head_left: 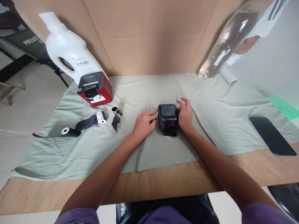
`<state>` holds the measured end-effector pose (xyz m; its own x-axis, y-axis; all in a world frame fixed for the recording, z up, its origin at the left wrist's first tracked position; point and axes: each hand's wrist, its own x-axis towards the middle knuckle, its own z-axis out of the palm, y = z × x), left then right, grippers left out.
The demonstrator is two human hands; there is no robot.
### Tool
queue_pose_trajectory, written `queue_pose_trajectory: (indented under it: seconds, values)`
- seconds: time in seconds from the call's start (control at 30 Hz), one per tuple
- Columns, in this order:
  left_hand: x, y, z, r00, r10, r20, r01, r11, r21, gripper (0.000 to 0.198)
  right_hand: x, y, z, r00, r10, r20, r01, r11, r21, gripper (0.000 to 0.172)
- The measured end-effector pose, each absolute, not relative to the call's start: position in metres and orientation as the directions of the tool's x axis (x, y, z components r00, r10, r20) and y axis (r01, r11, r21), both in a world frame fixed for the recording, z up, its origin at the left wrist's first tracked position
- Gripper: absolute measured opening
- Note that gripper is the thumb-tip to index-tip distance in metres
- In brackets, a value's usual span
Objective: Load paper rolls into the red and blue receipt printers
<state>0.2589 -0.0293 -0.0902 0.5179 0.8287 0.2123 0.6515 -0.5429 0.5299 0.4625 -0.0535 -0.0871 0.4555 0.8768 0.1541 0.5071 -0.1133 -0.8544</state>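
A small black printer sits on the cloth in front of me, with a creased strip of shiny black film hanging over its front. My left hand is closed, fingers folded and index fingertip against the printer's left side. Against the right side rests my right hand, its fingers curved along the edge and toward the back. Both hands hold the printer between them. The parts of the right fingers behind its edge are hidden.
A red and black printer stands at the left before a white detergent bottle. Loose black-and-white rolls lie near it. On the right are a clear bottle of liquid, a white tube and a dark phone. Cardboard borders the back.
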Motion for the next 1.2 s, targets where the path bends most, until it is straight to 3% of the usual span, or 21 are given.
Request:
queue_pose_trajectory:
  seconds: [0.3,0.73,0.97,1.2]
  values:
    - [0.258,-0.026,-0.088,0.576,0.794,0.194,0.679,-0.597,0.427,0.035,0.465,-0.049,-0.092,0.453,0.884,0.113,0.493,-0.143,-0.858,0.062]
    - [0.258,-0.030,-0.092,0.584,0.777,0.233,0.689,-0.627,0.364,0.037,0.464,-0.048,-0.091,0.485,0.867,0.119,0.337,-0.059,-0.940,0.050]
    - [0.261,-0.031,-0.091,0.448,0.874,0.190,0.607,-0.453,0.653,0.030,0.461,-0.054,-0.091,0.571,0.807,0.150,0.262,-0.006,-0.965,0.043]
    - [0.262,-0.032,-0.092,0.360,0.923,0.135,0.563,-0.330,0.757,0.045,0.462,-0.070,-0.084,0.599,0.744,0.295,0.385,0.056,-0.921,0.045]
